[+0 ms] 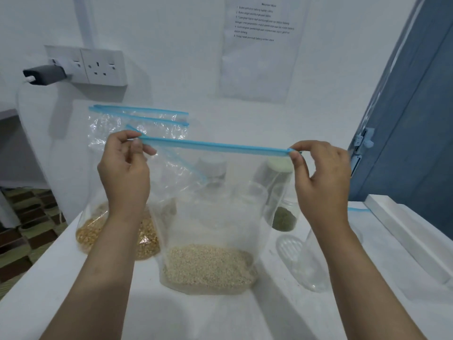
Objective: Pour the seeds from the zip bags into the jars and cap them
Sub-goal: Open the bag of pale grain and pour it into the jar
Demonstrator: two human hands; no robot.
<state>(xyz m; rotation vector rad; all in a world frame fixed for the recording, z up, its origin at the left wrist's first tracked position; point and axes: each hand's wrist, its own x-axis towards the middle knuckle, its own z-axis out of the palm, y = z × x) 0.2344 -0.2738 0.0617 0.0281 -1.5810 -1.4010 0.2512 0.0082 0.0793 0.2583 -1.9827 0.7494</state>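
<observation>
Left hand point(123, 165) and right hand point(321, 173) pinching ends of blue zip strip point(215, 145), running left-right between them; bag point(208, 217) hanging upright over table point(61, 278), pale seeds point(208, 266) at bottom; jars point(280, 190) behind, probably still capped.

Front bag point(210, 217): upright at the middle of the table point(61, 278), seeds point(208, 266) in its bottom.
Left hand point(125, 173): at the bag's top left corner, pinching the zip strip point(215, 145).
Right hand point(321, 175): at the top right corner, pinching the same strip.
Second bag point(137, 133): behind and left of the front bag, grain point(147, 239) in its bottom.
2 jars point(212, 170) point(278, 175): behind the front bag, seen through it.
Lying jar point(304, 261): on its side on the table, right of the front bag.
Socket point(103, 67): on the wall, back left.
Paper sheet point(259, 45): on the wall, behind the jars.
</observation>
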